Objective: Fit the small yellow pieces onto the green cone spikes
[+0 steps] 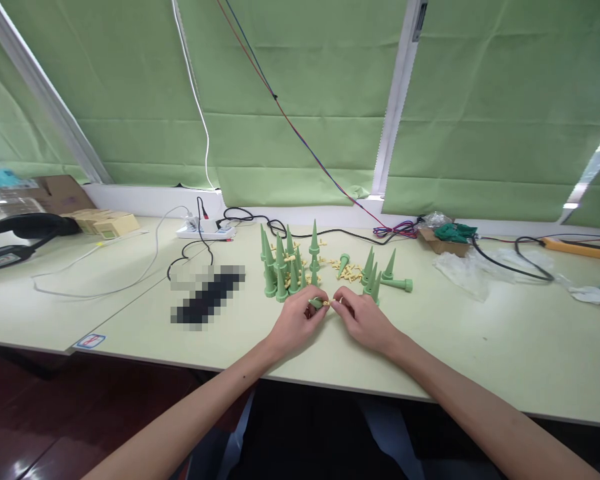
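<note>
My left hand (300,319) is closed around a green plastic cone spike (316,303), mostly hidden by the fingers. At the cone's end, a small yellow plastic piece (326,304) sits between my two hands. The fingertips of my right hand (363,320) pinch this yellow piece. Behind my left hand stand several green cones (281,267), some with yellow pieces fitted in their sides. A scatter of loose yellow pieces (351,272) lies beyond my hands, with one green cone (343,264) among them. More cones (371,277) stand behind my right hand, and another cone (399,284) lies on its side.
A power strip (206,231) with plugs and cables sits at the table's back. A pixelated dark patch (209,298) is to the left. At the back right are a small cardboard box (445,243) and plastic bags (463,275). Headphones (27,233) lie far left.
</note>
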`<action>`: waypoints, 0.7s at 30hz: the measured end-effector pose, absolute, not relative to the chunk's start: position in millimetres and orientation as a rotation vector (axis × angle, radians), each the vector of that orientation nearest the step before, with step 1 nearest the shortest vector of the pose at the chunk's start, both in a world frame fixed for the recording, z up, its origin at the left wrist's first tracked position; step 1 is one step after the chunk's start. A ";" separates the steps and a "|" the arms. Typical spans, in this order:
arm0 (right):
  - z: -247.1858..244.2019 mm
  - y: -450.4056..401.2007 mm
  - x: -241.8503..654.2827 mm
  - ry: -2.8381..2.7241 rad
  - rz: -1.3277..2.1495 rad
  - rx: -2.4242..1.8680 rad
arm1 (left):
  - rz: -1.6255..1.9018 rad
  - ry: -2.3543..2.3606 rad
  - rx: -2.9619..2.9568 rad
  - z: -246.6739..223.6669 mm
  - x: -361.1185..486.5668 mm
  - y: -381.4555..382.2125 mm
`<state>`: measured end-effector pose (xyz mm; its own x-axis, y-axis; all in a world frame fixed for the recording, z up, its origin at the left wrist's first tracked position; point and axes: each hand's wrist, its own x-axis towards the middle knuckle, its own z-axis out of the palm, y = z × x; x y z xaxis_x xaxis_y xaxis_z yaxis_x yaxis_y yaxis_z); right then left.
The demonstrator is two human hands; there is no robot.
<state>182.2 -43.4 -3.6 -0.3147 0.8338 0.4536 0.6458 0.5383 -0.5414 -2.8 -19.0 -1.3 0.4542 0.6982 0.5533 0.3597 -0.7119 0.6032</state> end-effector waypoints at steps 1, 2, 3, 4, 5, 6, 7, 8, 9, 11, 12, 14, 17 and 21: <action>-4.1 -42.6 182.3 -2.068 0.317 -1.206 | 1.139 0.884 2.319 -1.3 -2.8 -19.0; -4.3 -42.0 182.4 -2.067 0.297 -1.223 | 1.129 0.879 2.326 -1.3 -2.8 -18.9; -4.3 -41.7 182.5 -2.059 0.284 -1.239 | 1.123 0.877 2.329 -1.3 -2.8 -18.9; -4.1 -41.7 182.5 -2.047 0.284 -1.252 | 1.122 0.880 2.328 -1.3 -2.8 -18.9; -3.7 -42.0 182.6 -2.033 0.295 -1.257 | 1.125 0.887 2.324 -1.4 -2.8 -18.9; -3.2 -42.6 182.7 -2.023 0.315 -1.253 | 1.130 0.896 2.319 -1.4 -2.7 -18.9; -2.8 -43.3 182.7 -2.021 0.338 -1.241 | 1.136 0.903 2.317 -1.4 -2.7 -18.9; -2.6 -43.8 182.7 -2.028 0.357 -1.226 | 1.143 0.906 2.318 -1.4 -2.6 -18.9; -2.5 -44.1 182.7 -2.041 0.369 -1.213 | 1.147 0.904 2.323 -1.4 -2.6 -18.9; -3.0 -43.9 182.6 -2.063 0.356 -1.207 | 1.145 0.893 2.333 -1.3 -2.5 -18.8; -3.2 -43.5 182.6 -2.068 0.339 -1.217 | 1.137 0.889 2.335 -1.3 -2.5 -18.8; -3.4 -42.9 182.7 -2.059 0.315 -1.245 | 1.124 0.893 2.332 -1.4 -2.6 -18.7; -2.4 -43.7 183.0 -2.038 0.341 -1.253 | 1.137 0.912 2.315 -2.0 -2.9 -18.1; -2.4 -44.2 183.1 -2.086 0.361 -1.225 | 1.155 0.917 2.302 -2.9 -3.1 -17.6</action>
<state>183.1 -44.2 -2.4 -0.3240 0.8496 0.4161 0.6602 0.5181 -0.5438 -3.1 -17.6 -2.9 0.4419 0.7091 0.5495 0.3742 -0.7024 0.6055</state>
